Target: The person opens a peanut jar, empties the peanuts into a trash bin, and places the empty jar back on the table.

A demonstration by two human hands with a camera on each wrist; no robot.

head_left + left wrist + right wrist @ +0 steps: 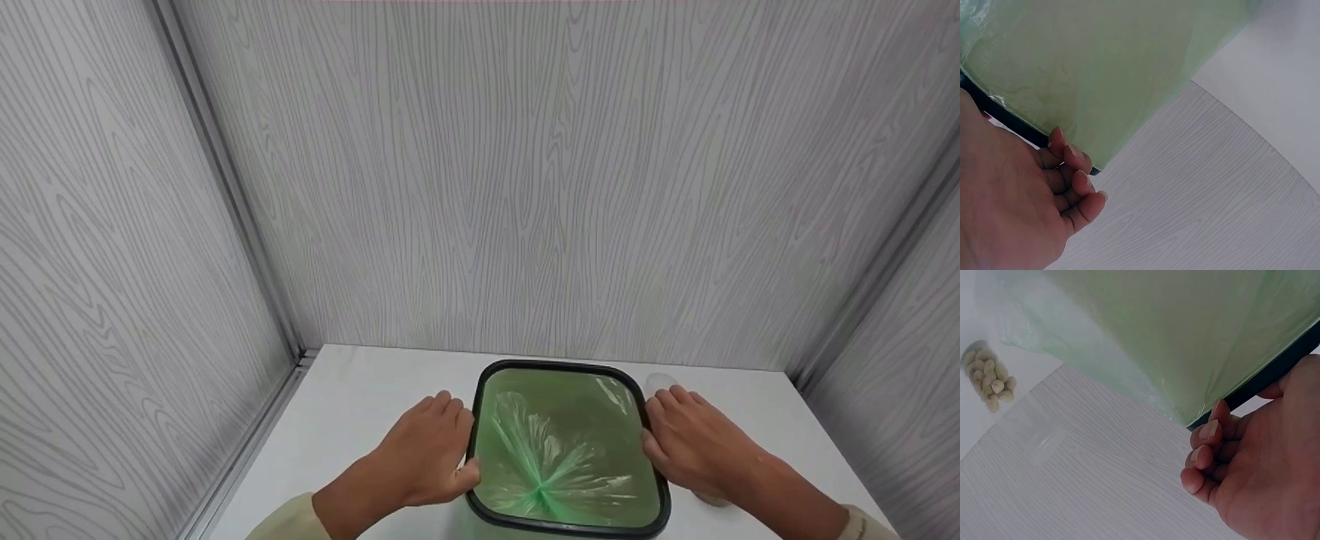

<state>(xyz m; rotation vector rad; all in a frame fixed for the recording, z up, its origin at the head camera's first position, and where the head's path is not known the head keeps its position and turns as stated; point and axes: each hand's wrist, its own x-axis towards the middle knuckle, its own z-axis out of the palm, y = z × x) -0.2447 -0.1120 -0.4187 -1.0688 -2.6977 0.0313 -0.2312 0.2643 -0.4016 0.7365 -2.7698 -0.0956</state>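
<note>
A trash can with a black rim (555,367) stands in the middle of the white table in the head view. A thin green plastic bag (541,484) lines its inside, gathered into a creased knot low in the opening. The bag also hangs over the outside in both wrist views. My left hand (427,450) grips the rim's left side, thumb on top near the front corner. On the opposite side my right hand (697,442) grips the rim with fingers curled round it. Both wrist views show the fingertips beneath the rim, against the bag.
Right of the can, partly behind my right hand, is a clear plastic container (660,381). In the right wrist view peanuts in their shells (991,377) sit inside it. Grey wood-patterned panels (525,187) enclose the table (390,382) at the back and both sides.
</note>
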